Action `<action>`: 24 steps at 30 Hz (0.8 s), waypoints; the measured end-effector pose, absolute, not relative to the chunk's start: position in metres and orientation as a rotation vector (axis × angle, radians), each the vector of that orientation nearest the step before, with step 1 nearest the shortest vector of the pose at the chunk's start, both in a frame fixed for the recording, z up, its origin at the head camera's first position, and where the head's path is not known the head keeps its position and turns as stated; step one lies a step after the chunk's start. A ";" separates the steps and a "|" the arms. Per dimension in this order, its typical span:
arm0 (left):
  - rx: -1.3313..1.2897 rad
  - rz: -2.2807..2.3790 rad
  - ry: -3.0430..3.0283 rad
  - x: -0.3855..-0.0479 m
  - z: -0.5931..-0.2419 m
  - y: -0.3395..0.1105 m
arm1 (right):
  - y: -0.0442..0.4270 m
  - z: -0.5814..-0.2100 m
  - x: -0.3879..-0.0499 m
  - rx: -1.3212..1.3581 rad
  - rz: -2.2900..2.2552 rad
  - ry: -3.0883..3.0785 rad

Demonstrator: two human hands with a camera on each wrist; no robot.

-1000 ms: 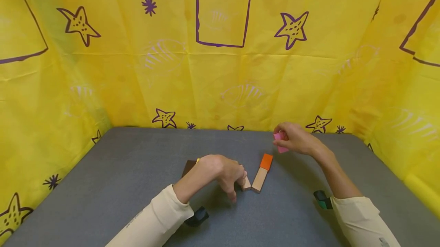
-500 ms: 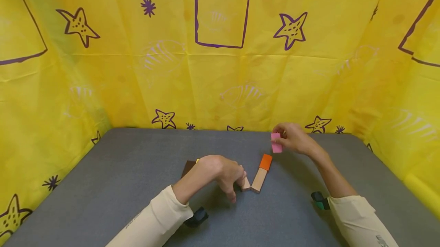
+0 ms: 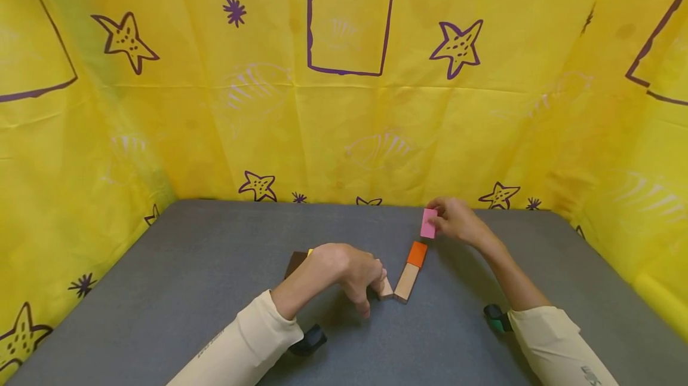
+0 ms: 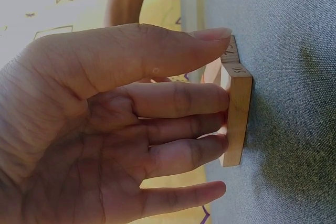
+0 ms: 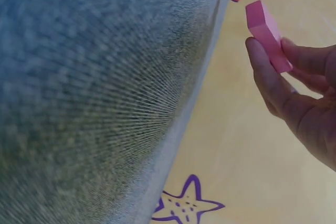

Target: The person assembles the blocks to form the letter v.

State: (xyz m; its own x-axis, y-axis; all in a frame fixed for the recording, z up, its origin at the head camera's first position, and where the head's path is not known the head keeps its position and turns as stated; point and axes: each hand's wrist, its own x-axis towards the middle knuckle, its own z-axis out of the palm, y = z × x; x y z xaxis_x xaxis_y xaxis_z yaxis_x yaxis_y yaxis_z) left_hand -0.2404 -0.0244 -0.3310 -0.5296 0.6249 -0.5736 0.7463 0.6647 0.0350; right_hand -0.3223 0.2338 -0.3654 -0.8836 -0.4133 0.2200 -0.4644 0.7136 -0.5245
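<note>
Between thumb and fingers, my right hand [image 3: 457, 220] pinches a pink block [image 3: 428, 223], raised off the table just beyond an orange block [image 3: 417, 254]. In the right wrist view the pink block [image 5: 266, 35] tilts between the fingertips. The orange block lies end to end with a plain wooden block [image 3: 407, 282]. Fairly straight fingers of my left hand [image 3: 348, 269] touch a second plain wooden block [image 4: 240, 119], which meets the first at an angle. Its thumb reaches over the near end; whether it touches wood I cannot tell. The left hand partly hides this second block.
A dark brown block [image 3: 295, 262] and a sliver of a yellow one [image 3: 310, 251] show behind the left forearm, mostly hidden. The grey table [image 3: 215, 236] ends at a yellow cloth [image 3: 344, 117] at the back and sides. Dark straps hang below both wrists.
The right hand has moved slightly left with the pink block and turned it, so it now lines up beyond the orange block's far end. The left hand has stayed still.
</note>
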 end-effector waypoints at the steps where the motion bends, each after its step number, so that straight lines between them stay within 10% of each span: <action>1: 1.061 -0.291 2.326 -0.241 -0.331 -0.024 | 0.234 -0.366 -0.322 0.718 0.927 -2.835; 24: 1.074 -0.257 2.346 -0.239 -0.331 -0.025 | 0.233 -0.372 -0.322 0.625 1.116 -2.925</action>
